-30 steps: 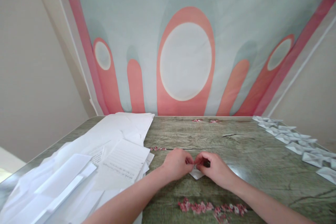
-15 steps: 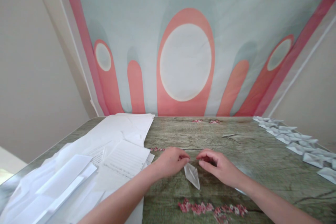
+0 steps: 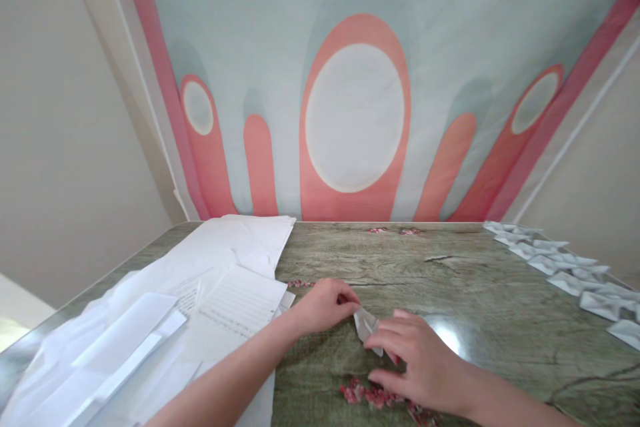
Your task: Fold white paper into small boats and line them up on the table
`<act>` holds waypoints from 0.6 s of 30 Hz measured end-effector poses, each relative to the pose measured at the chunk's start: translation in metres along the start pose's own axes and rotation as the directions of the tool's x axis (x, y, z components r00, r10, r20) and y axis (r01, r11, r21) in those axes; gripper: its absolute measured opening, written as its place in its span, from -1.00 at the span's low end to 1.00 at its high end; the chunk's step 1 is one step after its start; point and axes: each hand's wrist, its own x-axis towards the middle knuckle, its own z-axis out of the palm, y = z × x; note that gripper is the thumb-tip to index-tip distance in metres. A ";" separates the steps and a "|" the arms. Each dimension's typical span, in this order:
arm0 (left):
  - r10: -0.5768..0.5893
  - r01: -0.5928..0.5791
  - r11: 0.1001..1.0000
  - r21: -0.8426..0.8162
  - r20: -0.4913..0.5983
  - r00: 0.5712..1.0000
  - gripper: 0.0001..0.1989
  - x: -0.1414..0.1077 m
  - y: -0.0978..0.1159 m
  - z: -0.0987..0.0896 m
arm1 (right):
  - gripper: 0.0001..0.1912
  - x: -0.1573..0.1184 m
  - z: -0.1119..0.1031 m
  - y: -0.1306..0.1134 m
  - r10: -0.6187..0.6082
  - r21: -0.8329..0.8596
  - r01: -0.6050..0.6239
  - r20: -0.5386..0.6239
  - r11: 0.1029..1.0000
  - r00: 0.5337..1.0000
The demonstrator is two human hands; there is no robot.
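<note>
A small folded white paper piece (image 3: 365, 324), apparently a paper boat, is held above the middle of the table. My left hand (image 3: 327, 305) pinches its upper left end between thumb and fingers. My right hand (image 3: 415, 357) is at the lower right end, its fingertips lying over the paper and covering part of it. The right thumb is spread away below, off the paper. Whether the right fingers press on the paper or only hover in front of it is hard to make out.
Loose white sheets (image 3: 240, 233), some written on, and folded strips (image 3: 125, 330) cover the table's left side. Rows of folded paper boats (image 3: 565, 280) line the right edge. The wood-patterned tabletop (image 3: 350, 253) has printed pink flowers. Behind stands a wall with a pink and grey panel (image 3: 450, 27).
My right hand has moved down and towards the paper's lower end, its fingers opening from a loose curl. The left hand keeps its pinch with hardly any movement.
</note>
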 end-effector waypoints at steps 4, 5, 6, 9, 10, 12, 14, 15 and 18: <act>-0.033 0.033 0.999 0.010 -0.018 0.999 -0.77 0.000 -0.004 0.000 | -0.89 0.003 0.003 0.015 0.053 -0.042 -0.055 -0.065 0.998 0.997; -0.042 0.043 0.999 0.013 -0.027 0.999 -0.77 0.000 -0.005 -0.001 | -0.89 0.004 0.002 0.020 0.070 -0.034 -0.073 -0.079 0.997 0.994; -0.051 0.051 0.999 0.014 -0.036 0.998 -0.77 0.001 -0.006 -0.001 | -0.88 0.005 0.001 0.026 0.085 -0.017 -0.087 -0.088 0.996 0.992; -0.063 0.063 0.998 0.006 -0.056 0.996 -0.77 0.001 -0.007 -0.002 | -0.84 0.008 -0.002 0.040 0.134 0.079 -0.127 -0.097 0.989 0.986; -0.061 0.061 0.998 -0.002 -0.060 0.996 -0.77 0.002 -0.007 -0.001 | -0.83 0.008 -0.002 0.043 0.150 0.117 -0.138 -0.098 0.983 0.984; -0.048 0.047 0.999 -0.021 -0.063 0.997 -0.77 0.002 -0.006 -0.001 | -0.80 0.009 -0.003 0.047 0.175 0.181 -0.156 -0.096 0.971 0.980; -0.034 0.031 0.999 -0.039 -0.062 0.997 -0.76 0.002 -0.005 0.000 | -0.79 0.009 -0.004 0.049 0.186 0.216 -0.163 -0.090 0.963 0.978; -0.026 0.023 0.999 -0.047 -0.062 0.998 -0.74 0.002 -0.004 -0.001 | -0.79 0.009 -0.004 0.049 0.188 0.223 -0.165 -0.086 0.961 0.978; 0.051 -0.053 0.999 -0.015 -0.067 0.996 -0.70 0.000 -0.003 -0.003 | -0.80 0.009 -0.004 0.051 0.193 0.233 -0.169 -0.083 0.958 0.978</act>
